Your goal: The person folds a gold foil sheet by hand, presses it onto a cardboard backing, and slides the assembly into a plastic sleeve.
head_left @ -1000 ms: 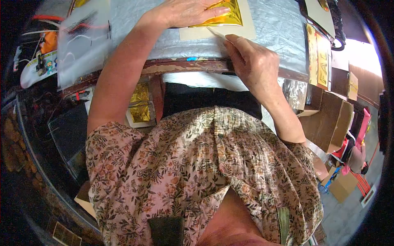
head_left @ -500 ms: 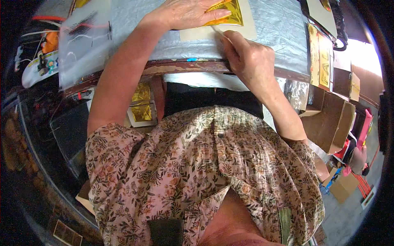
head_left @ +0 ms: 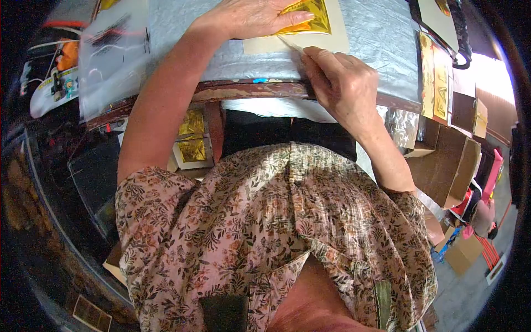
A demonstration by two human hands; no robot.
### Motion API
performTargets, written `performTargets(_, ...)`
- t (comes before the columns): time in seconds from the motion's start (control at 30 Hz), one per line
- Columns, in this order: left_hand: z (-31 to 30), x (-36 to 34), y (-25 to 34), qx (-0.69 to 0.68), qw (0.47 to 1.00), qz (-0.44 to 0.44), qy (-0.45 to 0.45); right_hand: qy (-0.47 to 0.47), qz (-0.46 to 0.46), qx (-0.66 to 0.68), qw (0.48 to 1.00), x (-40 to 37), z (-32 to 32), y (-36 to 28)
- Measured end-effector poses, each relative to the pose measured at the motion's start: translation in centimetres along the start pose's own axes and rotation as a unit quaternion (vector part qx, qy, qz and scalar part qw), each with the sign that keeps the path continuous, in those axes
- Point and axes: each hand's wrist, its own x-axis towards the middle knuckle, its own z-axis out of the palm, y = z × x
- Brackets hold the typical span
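Head view, looking down past a floral blouse to a table (head_left: pixel 381 50) covered in silver sheet. The left hand (head_left: pixel 249 16) lies open and flat, fingers stretched, pressing on a gold foil (head_left: pixel 310 15). The foil rests on a beige card (head_left: pixel 334 37) at the near edge of the table. The right hand (head_left: pixel 343 83) is curled closed, pinching a thin pale stick (head_left: pixel 291 45) whose tip touches the card just below the foil. More gold sheets (head_left: pixel 434 77) lie at the table's right end, above open cardboard boxes (head_left: pixel 442 160).
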Motion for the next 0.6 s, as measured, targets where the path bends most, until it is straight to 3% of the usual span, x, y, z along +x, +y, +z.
performTargets(0.6, -0.1, -0.1, 0.2, 0.012, 1.0, -0.009, -0.006, -0.027, -0.02, -0.073, 0.997, 0.3, 1.4, -0.1)
